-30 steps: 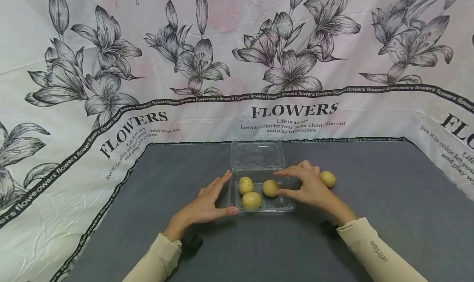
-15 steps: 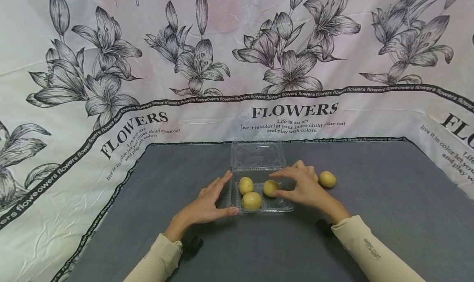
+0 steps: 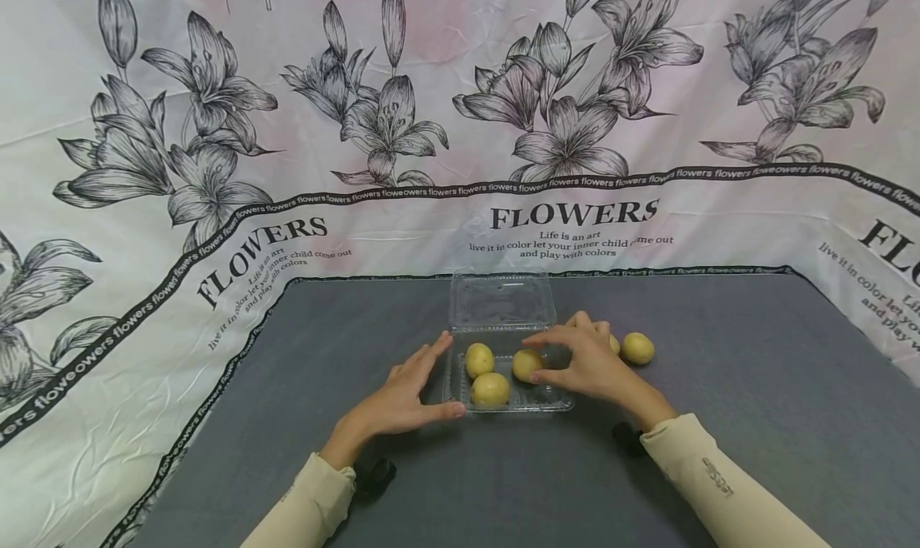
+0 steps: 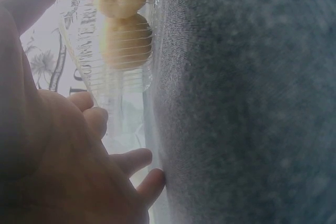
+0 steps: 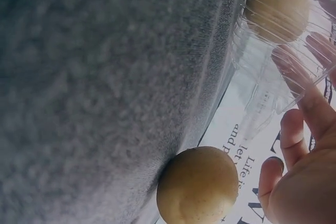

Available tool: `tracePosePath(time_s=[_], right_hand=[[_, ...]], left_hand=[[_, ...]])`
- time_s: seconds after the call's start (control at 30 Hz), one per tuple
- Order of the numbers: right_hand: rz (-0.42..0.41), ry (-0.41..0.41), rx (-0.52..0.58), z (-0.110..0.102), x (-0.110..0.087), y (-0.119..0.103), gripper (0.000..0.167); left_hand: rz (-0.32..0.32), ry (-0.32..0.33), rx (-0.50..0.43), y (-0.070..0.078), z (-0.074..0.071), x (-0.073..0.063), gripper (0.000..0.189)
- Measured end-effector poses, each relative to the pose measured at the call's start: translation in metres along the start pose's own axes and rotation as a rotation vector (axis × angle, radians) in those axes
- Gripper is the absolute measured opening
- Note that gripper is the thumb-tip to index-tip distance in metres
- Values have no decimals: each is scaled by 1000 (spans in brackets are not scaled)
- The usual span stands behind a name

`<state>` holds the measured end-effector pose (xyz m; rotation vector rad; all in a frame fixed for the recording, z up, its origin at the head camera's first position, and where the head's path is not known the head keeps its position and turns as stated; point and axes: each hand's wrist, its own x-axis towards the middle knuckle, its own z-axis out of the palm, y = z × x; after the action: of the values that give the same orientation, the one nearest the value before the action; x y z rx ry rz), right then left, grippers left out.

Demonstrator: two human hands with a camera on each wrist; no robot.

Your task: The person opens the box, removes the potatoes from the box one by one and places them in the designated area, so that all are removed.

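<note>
Three yellow potatoes sit in a clear plastic clamshell box (image 3: 553, 404), whose lid (image 3: 501, 302) stands tipped back. Two of them, a rear potato (image 3: 479, 360) and a front potato (image 3: 490, 390), lie close together on the left. My right hand (image 3: 589, 356) reaches over the box's right side, index finger and thumb around the third potato (image 3: 527, 364). Through the clear wall in the right wrist view, fingertips show beside that potato (image 5: 278, 9). My left hand (image 3: 398, 396) is spread along the box's left edge, thumb at the front corner; its fingers (image 4: 134, 161) reach along the wall.
A loose potato (image 3: 637, 348) lies on the grey table (image 3: 359, 316) right of the box. Another potato (image 3: 614, 344) beside it is mostly hidden behind my right hand. A flower-printed cloth (image 3: 402, 244) borders the table at the back and sides.
My right hand has moved slightly left, its thumb now overlapping the right-hand potato's front. A potato behind that hand has come partly into view. My left hand stays in place.
</note>
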<state>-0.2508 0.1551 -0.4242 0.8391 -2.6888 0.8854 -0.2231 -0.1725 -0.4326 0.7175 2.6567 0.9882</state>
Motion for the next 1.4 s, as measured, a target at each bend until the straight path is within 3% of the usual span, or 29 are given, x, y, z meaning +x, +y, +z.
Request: tracePosePath(time_s=[0.97, 1.4], right_hand=[[125, -63, -111, 4, 10, -10, 49], [129, -61, -79, 5, 9, -7, 45]], left_hand=[[0, 5, 1, -2, 1, 1, 104], [0, 6, 0, -3, 1, 1, 104]])
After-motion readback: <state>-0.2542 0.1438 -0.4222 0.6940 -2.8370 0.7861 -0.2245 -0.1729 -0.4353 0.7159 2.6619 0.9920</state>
